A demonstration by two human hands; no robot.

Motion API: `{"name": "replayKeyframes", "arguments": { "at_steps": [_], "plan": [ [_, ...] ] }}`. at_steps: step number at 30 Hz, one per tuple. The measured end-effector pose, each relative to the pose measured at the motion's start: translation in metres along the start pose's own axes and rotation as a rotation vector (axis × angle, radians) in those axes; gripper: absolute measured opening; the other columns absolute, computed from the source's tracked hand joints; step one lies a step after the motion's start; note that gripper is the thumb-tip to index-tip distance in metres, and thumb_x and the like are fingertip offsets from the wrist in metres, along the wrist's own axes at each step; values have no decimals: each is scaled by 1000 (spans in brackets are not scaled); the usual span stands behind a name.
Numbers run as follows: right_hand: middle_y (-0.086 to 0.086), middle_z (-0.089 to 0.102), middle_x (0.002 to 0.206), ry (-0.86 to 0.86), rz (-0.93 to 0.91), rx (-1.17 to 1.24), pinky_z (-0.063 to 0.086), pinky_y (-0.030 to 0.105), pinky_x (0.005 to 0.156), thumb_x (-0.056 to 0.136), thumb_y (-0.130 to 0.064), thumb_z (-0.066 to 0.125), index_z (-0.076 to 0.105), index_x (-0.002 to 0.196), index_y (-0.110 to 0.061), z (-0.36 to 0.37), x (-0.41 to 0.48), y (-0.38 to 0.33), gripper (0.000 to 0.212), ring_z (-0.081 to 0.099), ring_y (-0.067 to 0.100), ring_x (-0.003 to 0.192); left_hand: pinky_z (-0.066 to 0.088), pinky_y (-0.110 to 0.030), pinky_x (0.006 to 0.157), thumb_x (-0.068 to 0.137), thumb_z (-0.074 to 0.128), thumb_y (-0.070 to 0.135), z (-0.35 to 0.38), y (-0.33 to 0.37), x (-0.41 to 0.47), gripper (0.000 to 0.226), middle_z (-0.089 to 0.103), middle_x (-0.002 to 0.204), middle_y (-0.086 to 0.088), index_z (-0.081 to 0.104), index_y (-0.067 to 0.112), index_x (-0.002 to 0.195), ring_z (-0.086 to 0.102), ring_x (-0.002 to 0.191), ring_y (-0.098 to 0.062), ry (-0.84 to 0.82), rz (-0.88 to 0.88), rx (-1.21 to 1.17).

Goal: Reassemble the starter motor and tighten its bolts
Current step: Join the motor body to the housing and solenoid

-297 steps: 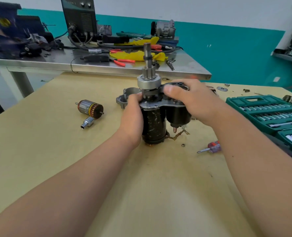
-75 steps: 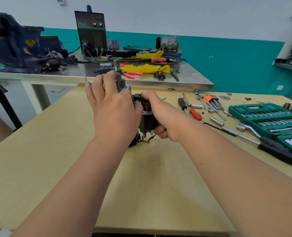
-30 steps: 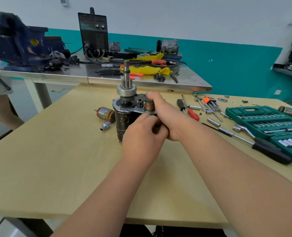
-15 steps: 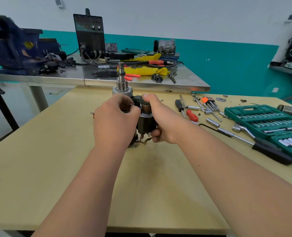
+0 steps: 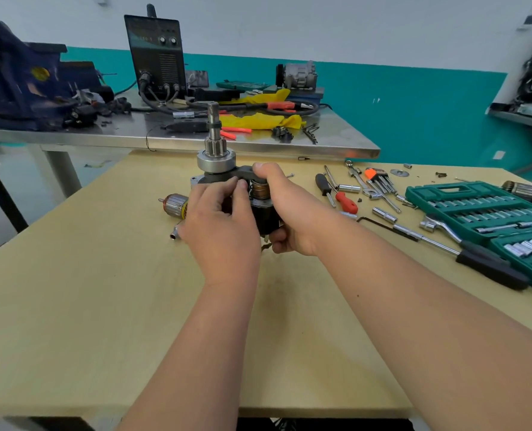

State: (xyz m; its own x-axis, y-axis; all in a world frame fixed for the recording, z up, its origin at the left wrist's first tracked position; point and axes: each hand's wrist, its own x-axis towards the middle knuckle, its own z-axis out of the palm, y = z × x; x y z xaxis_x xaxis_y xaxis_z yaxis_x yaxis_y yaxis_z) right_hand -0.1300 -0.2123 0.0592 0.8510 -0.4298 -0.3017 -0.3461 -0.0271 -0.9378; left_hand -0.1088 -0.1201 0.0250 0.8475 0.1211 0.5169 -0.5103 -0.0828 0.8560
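Starter motor (image 5: 216, 159): stood upright at mid-bench, toward the far edge; long axis vertical, geared shaft pointed up.
Left hand (image 5: 221, 227): fingers are curled onto the motor's upper plate.
Right hand (image 5: 291, 213): the motor's right side is grasped, thumb laid on top.
Bench (image 5: 96, 290): pale wood; an armature (image 5: 174, 206) is laid just left of the motor, a green socket set (image 5: 482, 209) at the right edge.
Room: a steel table (image 5: 336, 144) is set along the far edge, a teal-and-white wall (image 5: 414, 98) behind.

Tools (image 5: 346, 203) crowd the right, armature (image 5: 174, 204) the left
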Motion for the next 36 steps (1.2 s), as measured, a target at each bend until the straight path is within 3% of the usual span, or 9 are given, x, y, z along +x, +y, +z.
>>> {"name": "replayKeyframes", "arguments": {
  "at_steps": [1,3,14,22,28,30,32,34,36],
  "plan": [
    [-1,48,54,-2,-1,2,34,20,43,75,-74,41,55,77,-18,0,0,0,58,32,13,38,42,-49,95,92,65,21,1,1,-2,8,55,86,13,72,20,91,56,85,-10,8,-12,12],
    [-1,48,54,-3,-5,5,33,20,44,74,-74,41,55,77,-18,1,0,0,57,31,13,37,37,-52,98,92,64,25,0,1,-2,8,52,85,14,72,24,91,60,91,-17,15,-17,50],
    [2,49,64,36,15,4,32,19,45,69,-75,43,56,78,-19,4,0,-1,58,30,13,36,16,-31,80,92,62,30,-2,-5,8,13,59,93,10,74,24,91,55,99,-18,-9,79,276],
    [7,60,75,59,36,-1,34,20,46,73,-75,43,56,85,-21,6,1,-5,57,32,13,34,4,-32,68,93,56,31,-17,7,39,19,58,87,9,74,28,87,42,87,-20,-124,321,691],
    [8,60,75,61,29,0,34,20,45,76,-73,42,56,82,-20,4,-1,-4,54,31,13,36,13,-37,75,92,60,38,-21,17,48,16,54,90,7,72,27,91,49,98,-25,-249,380,806],
    [8,61,77,59,33,-6,34,21,46,74,-74,42,57,84,-21,4,0,-4,56,30,13,37,17,-40,85,86,69,41,-25,20,59,21,54,100,0,71,24,97,44,108,-31,-269,497,851],
    [8,60,78,60,32,-9,33,23,49,71,-74,42,57,86,-21,3,0,-4,57,30,14,39,23,-52,105,75,79,42,-30,27,73,42,50,116,-9,68,18,108,35,122,-35,-346,688,946],
    [8,59,78,57,29,-11,32,22,49,69,-74,42,56,86,-21,3,1,-4,58,29,14,39,8,-64,114,66,83,43,-33,41,89,50,51,121,-11,71,19,108,29,132,-40,-454,966,1079],
    [7,58,75,50,28,-10,31,22,49,70,-73,42,54,86,-20,2,2,-4,57,28,14,39,-11,-64,110,70,78,49,-31,59,104,38,61,114,-3,75,26,100,30,136,-40,-658,1184,1272]
  ]
}}
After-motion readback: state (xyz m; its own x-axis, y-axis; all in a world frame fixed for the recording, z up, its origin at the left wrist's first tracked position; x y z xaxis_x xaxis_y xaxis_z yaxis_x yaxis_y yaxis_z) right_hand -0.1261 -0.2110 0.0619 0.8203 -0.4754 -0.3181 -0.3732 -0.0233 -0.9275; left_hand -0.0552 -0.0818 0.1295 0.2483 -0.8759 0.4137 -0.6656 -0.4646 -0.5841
